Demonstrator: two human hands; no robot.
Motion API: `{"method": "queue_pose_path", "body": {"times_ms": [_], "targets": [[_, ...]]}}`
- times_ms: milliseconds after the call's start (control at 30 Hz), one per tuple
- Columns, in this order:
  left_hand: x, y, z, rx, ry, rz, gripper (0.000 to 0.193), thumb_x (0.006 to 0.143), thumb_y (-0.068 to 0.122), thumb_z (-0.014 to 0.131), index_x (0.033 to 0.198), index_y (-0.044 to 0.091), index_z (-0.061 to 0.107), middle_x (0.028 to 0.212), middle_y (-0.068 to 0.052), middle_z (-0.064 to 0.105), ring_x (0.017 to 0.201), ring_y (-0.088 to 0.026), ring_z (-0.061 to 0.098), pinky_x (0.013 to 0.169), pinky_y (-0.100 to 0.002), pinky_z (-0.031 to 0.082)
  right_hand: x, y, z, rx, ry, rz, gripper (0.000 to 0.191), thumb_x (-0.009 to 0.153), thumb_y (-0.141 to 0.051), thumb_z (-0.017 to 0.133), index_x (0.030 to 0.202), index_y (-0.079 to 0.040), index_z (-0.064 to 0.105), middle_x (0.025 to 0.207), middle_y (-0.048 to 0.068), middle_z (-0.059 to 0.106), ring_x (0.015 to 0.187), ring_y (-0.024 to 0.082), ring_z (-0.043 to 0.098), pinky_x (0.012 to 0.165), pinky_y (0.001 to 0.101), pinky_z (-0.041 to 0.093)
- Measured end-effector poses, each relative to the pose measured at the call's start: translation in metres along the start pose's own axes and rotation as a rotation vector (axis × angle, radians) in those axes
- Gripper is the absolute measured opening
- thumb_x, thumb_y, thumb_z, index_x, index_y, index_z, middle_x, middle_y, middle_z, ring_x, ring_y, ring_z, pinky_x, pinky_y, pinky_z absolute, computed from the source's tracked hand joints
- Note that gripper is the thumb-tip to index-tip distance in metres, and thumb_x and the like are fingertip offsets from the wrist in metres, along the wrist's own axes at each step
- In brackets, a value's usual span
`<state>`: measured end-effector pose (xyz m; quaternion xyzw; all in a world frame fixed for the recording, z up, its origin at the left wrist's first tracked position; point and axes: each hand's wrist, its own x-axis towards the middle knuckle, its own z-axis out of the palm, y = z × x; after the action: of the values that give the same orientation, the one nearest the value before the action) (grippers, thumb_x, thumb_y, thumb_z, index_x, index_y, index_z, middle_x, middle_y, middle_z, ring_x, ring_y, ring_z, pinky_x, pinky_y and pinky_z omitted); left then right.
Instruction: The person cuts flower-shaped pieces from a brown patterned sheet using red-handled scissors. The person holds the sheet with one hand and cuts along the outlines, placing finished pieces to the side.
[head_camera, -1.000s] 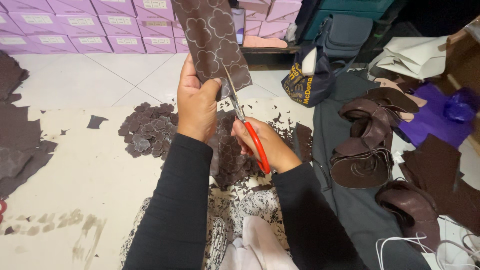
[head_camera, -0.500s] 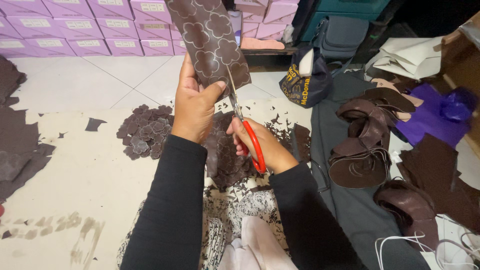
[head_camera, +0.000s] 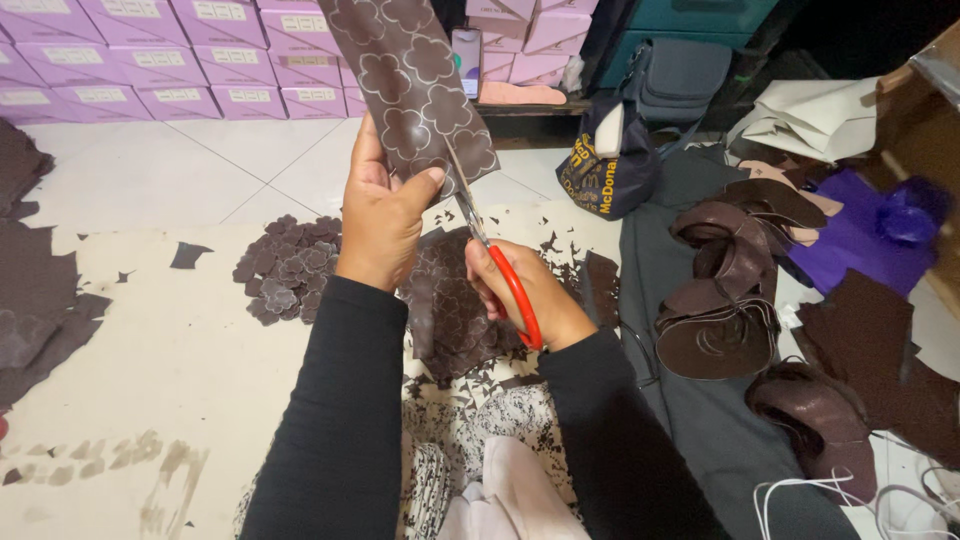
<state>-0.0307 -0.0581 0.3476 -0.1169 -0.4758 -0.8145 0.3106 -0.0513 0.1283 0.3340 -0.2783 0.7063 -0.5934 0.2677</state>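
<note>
My left hand (head_camera: 383, 215) holds up a strip of brown leather (head_camera: 415, 90) marked with pale flower outlines, thumb pressed on its lower edge. My right hand (head_camera: 520, 295) grips red-handled scissors (head_camera: 497, 262), whose blades reach up into the strip's lower right edge. Below the hands lies another flower-marked brown sheet (head_camera: 455, 315). A heap of cut brown flower pieces (head_camera: 290, 265) sits on the floor just left of my left wrist.
Purple boxes (head_camera: 150, 60) are stacked along the back left. Brown leather scraps (head_camera: 35, 280) lie at the far left. Coiled brown leather strips (head_camera: 725, 290), a dark bag (head_camera: 605, 165) and purple material (head_camera: 860, 235) crowd the right. Small offcuts litter the floor by my knees.
The leather strip has shifted slightly in my left hand and the scissors have worked a little further up along its edge. Both hands stay in nearly the same place.
</note>
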Motion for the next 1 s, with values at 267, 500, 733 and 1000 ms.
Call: {"method": "queue_pose_path", "body": {"times_ms": [267,500,733,1000], "targets": [[0.000,0.003,-0.003,-0.010,-0.011,0.004,0.083,0.091,-0.017,0.061,0.163,0.002,0.024,0.151,-0.010,0.051,0.134,-0.018,0.056,0.115,-0.034,0.049,0.002,0.003,0.002,0.016,-0.045,-0.046,0.046,0.102,-0.053,0.051,0.094,-0.009,0.059,0.070,-0.004,0.049,0.061,0.007,0.049,0.057,0.0247,0.046],[-0.001,0.004,-0.001,0.013,-0.029,0.000,0.084,0.091,-0.017,0.060,0.164,0.002,0.023,0.152,-0.009,0.049,0.136,-0.017,0.054,0.117,-0.034,0.048,0.003,0.009,0.001,-0.065,-0.024,-0.031,0.050,0.102,-0.056,0.049,0.092,-0.009,0.059,0.068,-0.003,0.048,0.059,0.008,0.051,0.057,0.0251,0.049],[-0.003,0.005,0.001,-0.007,-0.057,-0.012,0.083,0.092,-0.017,0.060,0.164,0.002,0.024,0.152,-0.010,0.051,0.136,-0.017,0.055,0.116,-0.033,0.049,-0.001,0.008,-0.006,-0.002,-0.082,-0.130,0.048,0.104,-0.055,0.049,0.095,-0.008,0.058,0.073,-0.002,0.050,0.063,0.009,0.051,0.059,0.0253,0.046],[-0.003,0.001,0.002,-0.022,-0.067,-0.021,0.083,0.092,-0.017,0.061,0.164,0.003,0.025,0.151,-0.010,0.051,0.134,-0.017,0.057,0.114,-0.033,0.051,-0.006,0.003,-0.007,-0.075,-0.006,-0.084,0.048,0.102,-0.054,0.049,0.087,-0.009,0.057,0.062,-0.002,0.048,0.054,0.009,0.049,0.052,0.0252,0.043]]}}
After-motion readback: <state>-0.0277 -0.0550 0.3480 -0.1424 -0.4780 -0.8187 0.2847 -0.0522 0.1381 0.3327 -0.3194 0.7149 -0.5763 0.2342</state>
